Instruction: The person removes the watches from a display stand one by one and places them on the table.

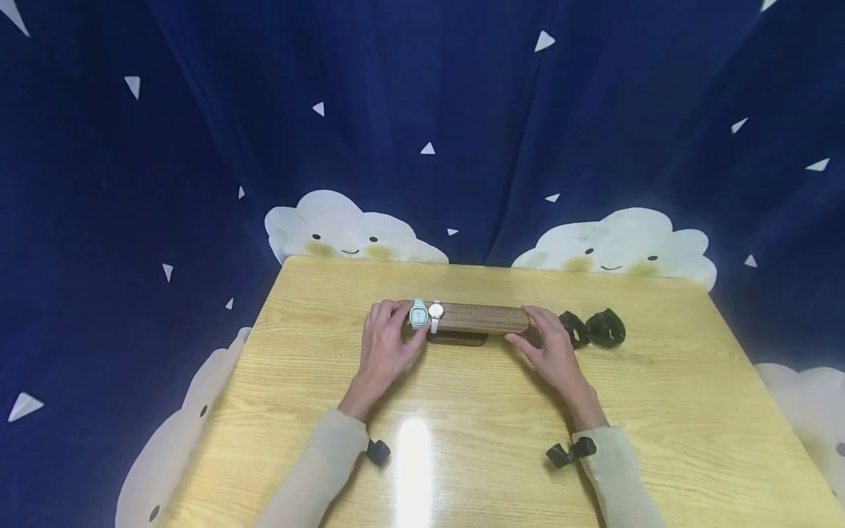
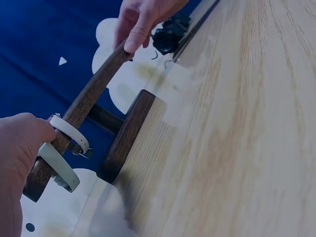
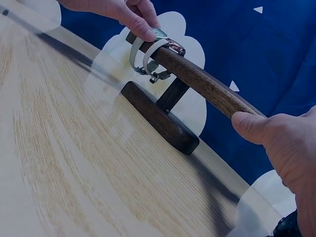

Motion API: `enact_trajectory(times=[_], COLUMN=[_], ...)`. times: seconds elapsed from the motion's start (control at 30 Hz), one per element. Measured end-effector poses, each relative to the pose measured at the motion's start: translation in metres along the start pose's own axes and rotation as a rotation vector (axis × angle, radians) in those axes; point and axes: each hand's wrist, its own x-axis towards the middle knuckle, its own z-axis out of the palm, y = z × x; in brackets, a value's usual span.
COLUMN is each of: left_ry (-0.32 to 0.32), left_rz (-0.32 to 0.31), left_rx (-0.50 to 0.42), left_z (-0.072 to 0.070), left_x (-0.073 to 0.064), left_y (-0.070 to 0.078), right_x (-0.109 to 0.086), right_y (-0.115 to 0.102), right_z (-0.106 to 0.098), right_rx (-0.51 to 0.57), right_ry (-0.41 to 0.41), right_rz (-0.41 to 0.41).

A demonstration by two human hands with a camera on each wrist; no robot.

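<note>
A dark wooden T-shaped watch stand [image 1: 485, 318] stands on the table, its bar raised on a post above a flat base [image 3: 160, 118]. Near the bar's left end hang two watches: one with a pale mint strap and squarish dial [image 1: 419, 316], the other with a white strap and round dial [image 1: 436, 312]. My left hand [image 1: 384, 343] holds that left end, its thumb in front beside the watch straps and its fingers behind. At the opposite end, my right hand [image 1: 549, 348] grips the bar between thumb and fingers. The far fingertips are partly hidden.
Two black looped items, seemingly chunky watches [image 1: 606, 328], lie on the wooden table [image 1: 488, 440] just right of my right hand. A dark blue curtain [image 1: 422, 110] with white triangles and clouds hangs behind the table's back edge. Black camera mounts [image 1: 378, 452] sit at both wrists.
</note>
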Motion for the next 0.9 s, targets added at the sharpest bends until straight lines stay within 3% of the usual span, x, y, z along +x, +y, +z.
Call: enact_trajectory(times=[0.9], left_ry=[-0.026], left_rz=[-0.058], left_rx=[0.017], left_z=[-0.0013], left_x=[0.0015], left_y=[0.0012], right_x=[0.0002], right_y=[0.0002], right_z=[-0.0013], right_rx=[-0.009], right_ry=[-0.006], right_rz=[0.020])
